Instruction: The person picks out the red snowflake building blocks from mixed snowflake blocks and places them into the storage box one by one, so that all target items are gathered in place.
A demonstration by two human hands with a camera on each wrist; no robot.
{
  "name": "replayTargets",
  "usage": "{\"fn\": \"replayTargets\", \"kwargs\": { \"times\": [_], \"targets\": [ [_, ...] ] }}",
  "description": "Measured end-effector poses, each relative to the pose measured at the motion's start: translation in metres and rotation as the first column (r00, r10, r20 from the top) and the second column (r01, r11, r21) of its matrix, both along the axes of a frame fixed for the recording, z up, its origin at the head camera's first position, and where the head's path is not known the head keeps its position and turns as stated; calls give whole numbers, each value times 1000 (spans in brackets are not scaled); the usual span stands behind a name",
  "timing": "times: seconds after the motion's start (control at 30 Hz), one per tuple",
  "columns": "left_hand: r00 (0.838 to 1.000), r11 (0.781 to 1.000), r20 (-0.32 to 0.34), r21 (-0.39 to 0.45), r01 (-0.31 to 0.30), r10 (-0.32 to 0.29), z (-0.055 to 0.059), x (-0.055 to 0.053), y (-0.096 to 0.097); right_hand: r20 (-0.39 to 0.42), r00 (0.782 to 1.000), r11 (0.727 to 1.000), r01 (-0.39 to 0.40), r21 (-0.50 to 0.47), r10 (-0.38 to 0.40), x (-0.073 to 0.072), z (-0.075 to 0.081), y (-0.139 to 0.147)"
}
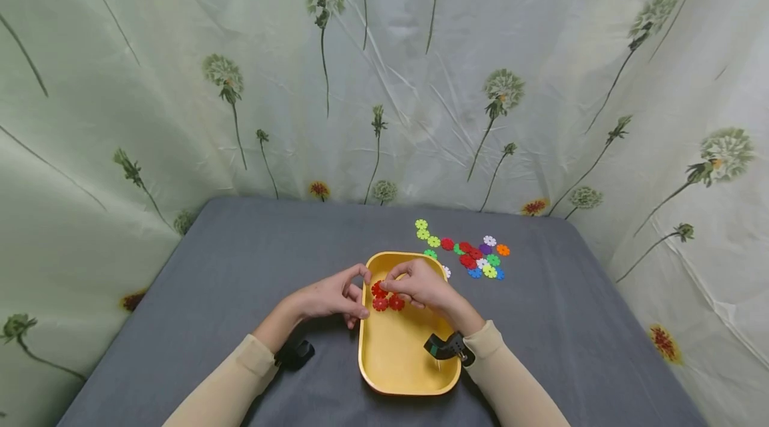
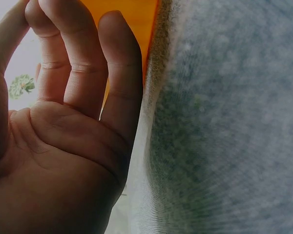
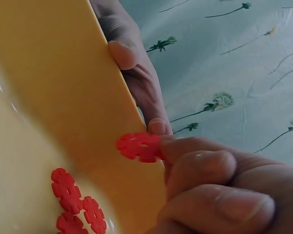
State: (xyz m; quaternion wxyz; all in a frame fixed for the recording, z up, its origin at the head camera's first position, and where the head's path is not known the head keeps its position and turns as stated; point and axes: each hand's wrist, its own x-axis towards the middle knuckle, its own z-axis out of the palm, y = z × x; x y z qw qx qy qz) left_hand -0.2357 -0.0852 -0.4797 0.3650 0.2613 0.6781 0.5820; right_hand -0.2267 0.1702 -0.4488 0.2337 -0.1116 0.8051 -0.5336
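A yellow tray (image 1: 408, 360) lies lengthwise in front of me. My left hand (image 1: 330, 295) holds its left rim, thumb and fingertips at the edge. In the left wrist view, the curved fingers (image 2: 83, 73) stand against the tray's orange-looking wall (image 2: 132, 24). Over the tray's far left part, my right hand (image 1: 423, 287) pinches a red snowflake disc (image 3: 138, 146) between thumb and index finger. Below it, more red snowflake discs (image 3: 67, 190) lie together on the tray's floor. The left thumb (image 3: 123, 54) shows at the rim in the right wrist view.
Behind the tray to the right, loose snowflake discs (image 1: 492, 259) in several colours are scattered on the grey-covered table (image 1: 258, 240). A few light green ones (image 1: 423, 234) form a line. A curtain with dandelion prints (image 1: 408, 80) hangs behind the table.
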Motion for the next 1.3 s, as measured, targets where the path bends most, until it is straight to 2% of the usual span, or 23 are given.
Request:
{"fn": "replayTargets", "kwargs": {
  "times": [0.37,0.7,1.0,1.3],
  "targets": [
    [1000,1000,7,17,16,-16,1,0,0,23,994,989,-108,99,106,2,0,-3],
    [1000,1000,-2,10,8,-8,2,1,1,30,979,951,-204,232,203,6,-3,-5],
    [1000,1000,-10,21,12,-11,1,1,0,-42,986,932,-141,333,164,7,-5,-6],
    [1000,1000,-17,18,23,-22,0,-1,0,-86,983,928,-123,353,163,8,-8,-7]
  ]
}}
